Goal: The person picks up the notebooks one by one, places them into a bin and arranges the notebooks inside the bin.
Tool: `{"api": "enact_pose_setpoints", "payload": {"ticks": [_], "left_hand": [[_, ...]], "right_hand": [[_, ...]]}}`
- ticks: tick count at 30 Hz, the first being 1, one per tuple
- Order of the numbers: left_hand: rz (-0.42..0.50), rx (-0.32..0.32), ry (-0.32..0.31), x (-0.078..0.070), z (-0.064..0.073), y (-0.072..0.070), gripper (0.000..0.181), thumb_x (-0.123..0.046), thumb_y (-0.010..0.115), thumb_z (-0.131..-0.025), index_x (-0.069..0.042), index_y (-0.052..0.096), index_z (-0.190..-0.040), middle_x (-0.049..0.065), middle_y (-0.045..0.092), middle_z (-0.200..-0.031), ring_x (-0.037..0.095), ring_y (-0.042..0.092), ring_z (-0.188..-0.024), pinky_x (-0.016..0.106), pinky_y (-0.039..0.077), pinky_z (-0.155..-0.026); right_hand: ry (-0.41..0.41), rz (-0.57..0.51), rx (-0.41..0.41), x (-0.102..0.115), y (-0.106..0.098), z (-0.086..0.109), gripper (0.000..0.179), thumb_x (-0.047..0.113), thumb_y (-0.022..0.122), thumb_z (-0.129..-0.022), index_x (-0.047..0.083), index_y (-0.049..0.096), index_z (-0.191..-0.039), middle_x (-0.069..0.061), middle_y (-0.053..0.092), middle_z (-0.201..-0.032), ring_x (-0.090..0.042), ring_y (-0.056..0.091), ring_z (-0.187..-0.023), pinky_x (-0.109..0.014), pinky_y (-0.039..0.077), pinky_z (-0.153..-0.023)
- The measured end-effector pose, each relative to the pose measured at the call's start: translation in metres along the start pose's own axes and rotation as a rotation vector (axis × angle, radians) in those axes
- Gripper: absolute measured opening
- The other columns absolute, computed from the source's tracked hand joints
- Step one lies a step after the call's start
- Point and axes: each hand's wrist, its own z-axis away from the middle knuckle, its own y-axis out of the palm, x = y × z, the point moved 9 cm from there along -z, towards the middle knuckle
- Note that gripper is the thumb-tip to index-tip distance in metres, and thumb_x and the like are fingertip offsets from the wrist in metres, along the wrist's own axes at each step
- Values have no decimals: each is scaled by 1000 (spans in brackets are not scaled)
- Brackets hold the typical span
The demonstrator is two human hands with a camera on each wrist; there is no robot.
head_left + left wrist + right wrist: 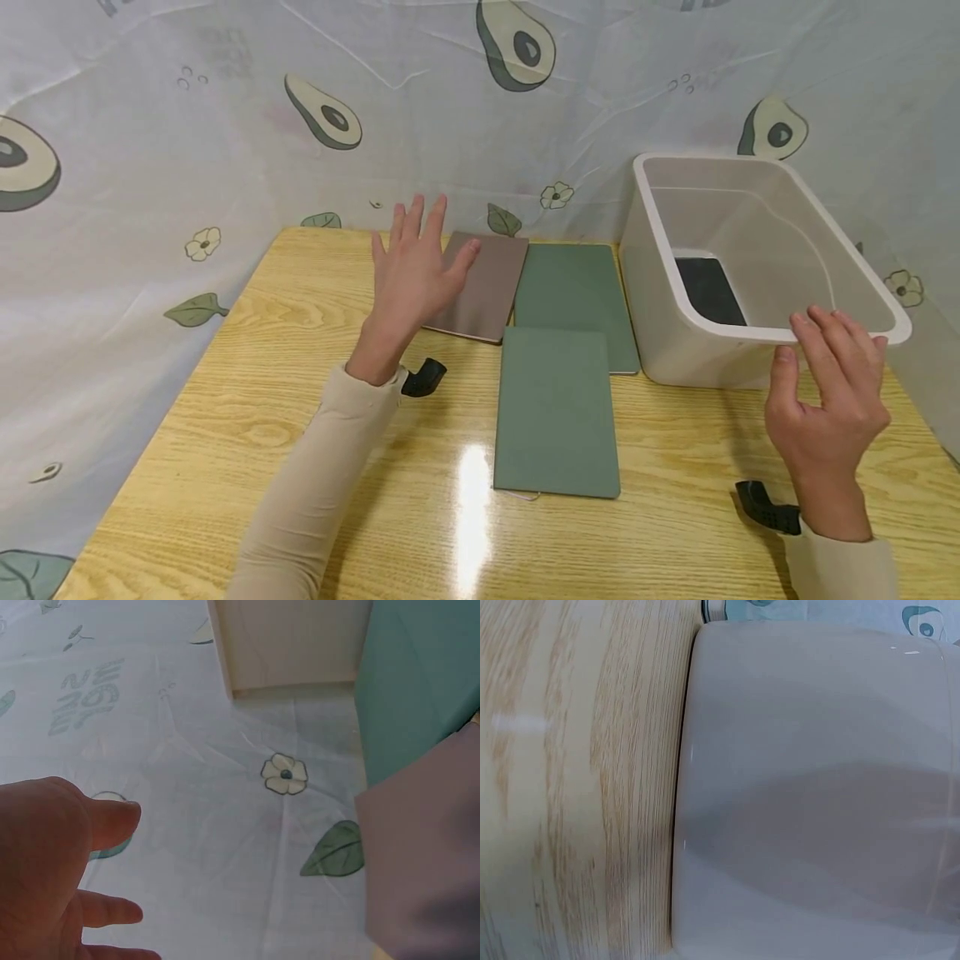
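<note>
My left hand [415, 279], fingers spread, hovers beside and partly over a brown notebook [487, 287] at the back of the table; nothing is in it. In the left wrist view, the thumb and fingers of the left hand [45, 862] show apart from the brown notebook [420, 855]. My right hand [832, 392] is at the front of a white plastic bin [690, 333], fingertips overlapping its rim; whether they touch cannot be told. The right wrist view shows the bin's wall [817, 787] but no hand. Inside the bin lies a dark flat item [708, 290].
Two green notebooks lie near the middle: a back one [573, 287] beside the bin, and a front one [555, 412] slightly overlapping it. The wooden table [247, 400] meets an avocado-print cloth [420, 92] behind. Black wrist mounts stick out from both sleeves.
</note>
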Motion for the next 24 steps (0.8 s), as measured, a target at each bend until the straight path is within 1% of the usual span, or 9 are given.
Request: {"api": "enact_pose_setpoints", "payload": {"ticks": [2,4,8,12,16,19,22,24], "left_hand": [[1,5,-1,1,0,3,79,-54,53,-108,-15,25,-170,18,18,-178,42,9,-167,75,9,-128],[4,24,-6,3,-1,9,79,-54,53,-108,-15,24,-171,18,18,-178,43,9,-167,75,9,-128],[11,84,-24,10,-3,28,79,-54,52,-108,-15,24,-171,19,16,-178,43,9,-166,75,10,-128],[-13,166,-41,18,-4,51,80,-56,50,-109,-15,21,-171,20,14,-178,45,8,-166,74,11,-128],[-62,269,-43,25,-4,77,84,-58,46,-109,-13,13,-172,23,10,-178,50,8,-165,75,14,-127],[-79,346,-49,31,-2,95,84,-58,43,-110,-12,10,-172,25,8,-177,52,8,-164,75,15,-127],[-96,398,-50,36,-2,109,81,-57,41,-111,-12,12,-172,25,7,-177,51,9,-164,73,18,-128],[-118,421,-45,39,-1,117,79,-56,41,-111,-12,14,-172,25,6,-178,50,9,-164,72,20,-128]], "right_hand": [[-4,7,13,-1,0,0,34,26,65,-100,8,80,-123,-19,76,-129,-41,65,-131,-59,32,-128],[-6,11,20,-1,1,0,34,26,64,-100,8,79,-124,-19,75,-129,-41,65,-132,-60,32,-128],[-4,17,33,2,1,0,34,25,64,-100,7,79,-124,-21,75,-130,-42,64,-132,-60,30,-129],[2,14,38,5,1,-1,34,23,64,-99,5,79,-124,-23,74,-129,-44,64,-132,-62,29,-128],[-7,20,38,5,1,-2,34,23,64,-100,6,79,-125,-23,74,-128,-43,64,-132,-62,30,-128],[-19,27,36,4,1,-1,34,25,63,-100,7,79,-126,-21,75,-129,-42,65,-132,-61,31,-128],[-24,27,35,3,1,-1,34,25,63,-101,8,79,-126,-21,75,-130,-42,65,-132,-61,31,-128],[-24,24,33,4,1,-1,34,24,64,-100,8,79,-126,-21,75,-129,-42,65,-132,-61,31,-128]]}}
